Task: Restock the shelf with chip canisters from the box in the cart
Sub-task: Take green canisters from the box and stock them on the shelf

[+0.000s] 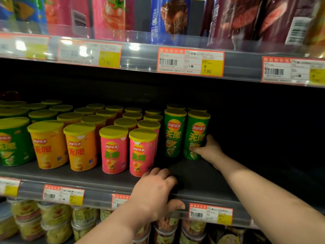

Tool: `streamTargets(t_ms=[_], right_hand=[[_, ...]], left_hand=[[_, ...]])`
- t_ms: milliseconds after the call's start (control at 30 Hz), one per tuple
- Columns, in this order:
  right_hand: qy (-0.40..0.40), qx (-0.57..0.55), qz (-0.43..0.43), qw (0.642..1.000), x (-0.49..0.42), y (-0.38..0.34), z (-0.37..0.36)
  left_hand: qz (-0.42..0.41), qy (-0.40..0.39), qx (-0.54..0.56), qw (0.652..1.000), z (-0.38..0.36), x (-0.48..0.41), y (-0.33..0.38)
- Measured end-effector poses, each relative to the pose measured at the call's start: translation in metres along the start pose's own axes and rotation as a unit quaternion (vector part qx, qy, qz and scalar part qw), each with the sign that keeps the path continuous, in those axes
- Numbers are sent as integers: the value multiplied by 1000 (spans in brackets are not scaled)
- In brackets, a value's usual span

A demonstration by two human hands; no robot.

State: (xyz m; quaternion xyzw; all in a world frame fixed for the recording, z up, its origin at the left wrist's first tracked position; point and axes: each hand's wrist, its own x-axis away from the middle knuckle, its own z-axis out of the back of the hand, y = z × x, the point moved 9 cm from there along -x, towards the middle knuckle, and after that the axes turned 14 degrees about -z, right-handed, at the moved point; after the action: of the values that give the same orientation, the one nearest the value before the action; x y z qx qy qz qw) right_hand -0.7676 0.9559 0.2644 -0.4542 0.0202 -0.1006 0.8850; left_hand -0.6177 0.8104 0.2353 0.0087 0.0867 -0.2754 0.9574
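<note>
The middle shelf carries rows of yellow-lidded chip canisters: green at far left, orange, pink and two tall green ones on the right. My right hand grips the lower part of the rightmost green canister, which stands upright next to another green canister. My left hand holds the shelf's front edge, fingers curled over the top and thumb below the rail, just in front of the pink canisters. No cart or box is in view.
Dark bare shelf space lies right of the green canisters. The shelf above holds tall snack packs behind price tags. Below, the lower shelf holds clear-lidded tubs. Price labels line the rail.
</note>
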Motion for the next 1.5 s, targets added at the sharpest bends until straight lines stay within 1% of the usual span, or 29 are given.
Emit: streamTargets(t_ms=[67, 167, 333, 700, 900, 1000, 1100, 1200, 1300, 1433, 1500], right_hand=[[1, 2, -2, 1000, 0, 0, -1], [5, -4, -7, 1000, 2, 5, -3], [34, 16, -6, 999, 3, 9, -2], [33, 40, -14, 999, -1, 8, -3], [11, 42, -9, 999, 10, 14, -1], [1, 69, 19, 997, 24, 15, 5], [-12, 144, 45, 988, 40, 16, 8], [-12, 251, 87, 964, 62, 9, 8], [-13, 333, 171, 927, 95, -4, 4], [-20, 341, 269, 901, 141, -17, -3], [-36, 336, 310, 888, 164, -22, -10]], left_hand=[[6, -13, -6, 1000, -1, 0, 0], [5, -6, -5, 1000, 2, 1, 1], [2, -15, -10, 1000, -1, 1, 2], [1, 7, -10, 1000, 2, 0, 1], [-1, 17, -5, 1000, 4, 0, 2], [4, 10, -10, 1000, 5, 1, 2], [9, 6, -13, 1000, 7, 0, 3], [14, 6, -20, 1000, 9, 0, 7], [13, 32, -43, 998, 16, 6, 16], [35, 58, -52, 996, 25, 23, 26], [35, 90, -61, 993, 30, 35, 30]])
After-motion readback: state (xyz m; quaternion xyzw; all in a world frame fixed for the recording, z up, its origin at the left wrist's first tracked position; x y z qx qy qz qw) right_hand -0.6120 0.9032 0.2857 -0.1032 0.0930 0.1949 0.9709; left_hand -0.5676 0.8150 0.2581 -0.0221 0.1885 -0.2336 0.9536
